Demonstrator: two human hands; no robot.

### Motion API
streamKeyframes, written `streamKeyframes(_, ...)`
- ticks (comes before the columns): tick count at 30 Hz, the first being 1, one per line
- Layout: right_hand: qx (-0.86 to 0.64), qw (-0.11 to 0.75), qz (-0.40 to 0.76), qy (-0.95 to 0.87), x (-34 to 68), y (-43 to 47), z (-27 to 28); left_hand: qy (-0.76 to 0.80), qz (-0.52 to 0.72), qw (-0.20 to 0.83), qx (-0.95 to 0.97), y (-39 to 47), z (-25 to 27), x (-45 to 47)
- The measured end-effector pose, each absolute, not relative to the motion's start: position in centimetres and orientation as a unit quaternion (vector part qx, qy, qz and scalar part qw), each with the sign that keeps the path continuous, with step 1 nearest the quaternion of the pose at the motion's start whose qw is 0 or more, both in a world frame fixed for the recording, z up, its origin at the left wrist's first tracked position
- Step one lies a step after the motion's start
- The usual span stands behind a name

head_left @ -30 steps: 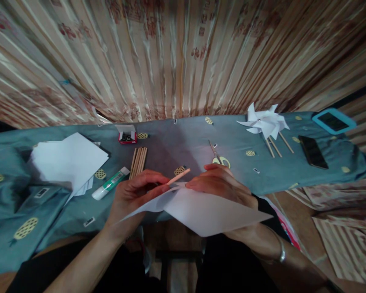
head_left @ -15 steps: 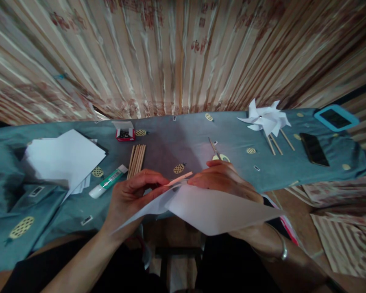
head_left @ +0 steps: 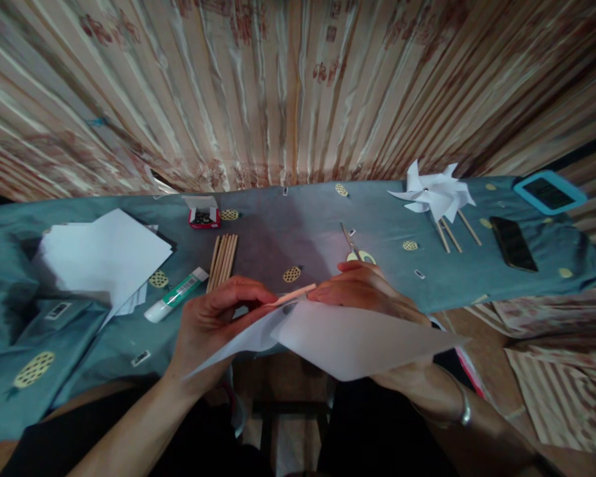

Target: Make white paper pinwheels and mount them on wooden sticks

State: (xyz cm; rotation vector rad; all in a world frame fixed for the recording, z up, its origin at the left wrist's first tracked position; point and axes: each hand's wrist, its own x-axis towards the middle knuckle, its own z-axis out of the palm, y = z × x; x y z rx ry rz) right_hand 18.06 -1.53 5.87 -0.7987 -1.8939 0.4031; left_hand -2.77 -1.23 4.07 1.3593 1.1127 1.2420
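Low over the table's near edge, both hands hold a white paper pinwheel (head_left: 347, 338) with curved blades. A short length of wooden stick (head_left: 298, 293) shows along its far side, between the fingertips. My left hand (head_left: 203, 321) pinches the stick and the pinwheel's left part between thumb and fingers. Closed on the right part is my right hand (head_left: 372, 291), its fingers bent over the stick's right end. Paper covers much of the right palm and thumb. Just beyond the right knuckles lie scissors (head_left: 351, 246) with pale yellow handles.
Left on the cloth-covered table (head_left: 263, 245) are stacked white paper (head_left: 106, 245), a glue stick (head_left: 176, 296), several wooden sticks (head_left: 223, 258) and an open red box (head_left: 204, 217) of small dark pieces. Finished pinwheels (head_left: 437, 190), a phone (head_left: 513, 244) and a blue-framed tablet (head_left: 551, 192) lie right.
The stick's visible end has shifted slightly right and down, closer to the right fingers. Both hands keep their grip, and the paper has barely moved.
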Motion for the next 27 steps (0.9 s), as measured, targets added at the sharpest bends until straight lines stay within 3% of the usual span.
streamKeyframes(19, -0.347, 0.452, 0.164, -0.806, 18.3, -1.4, 6.2, 0.463, 0.509, 0.420, 0.591, -1.4, 4.5, -3.1)
streamKeyframes(27, -0.370, 0.430, 0.146, -0.810, 17.9, -1.4, 6.4, 0.489, 0.465, 0.328, 0.661, -1.9, 5.5, -3.4)
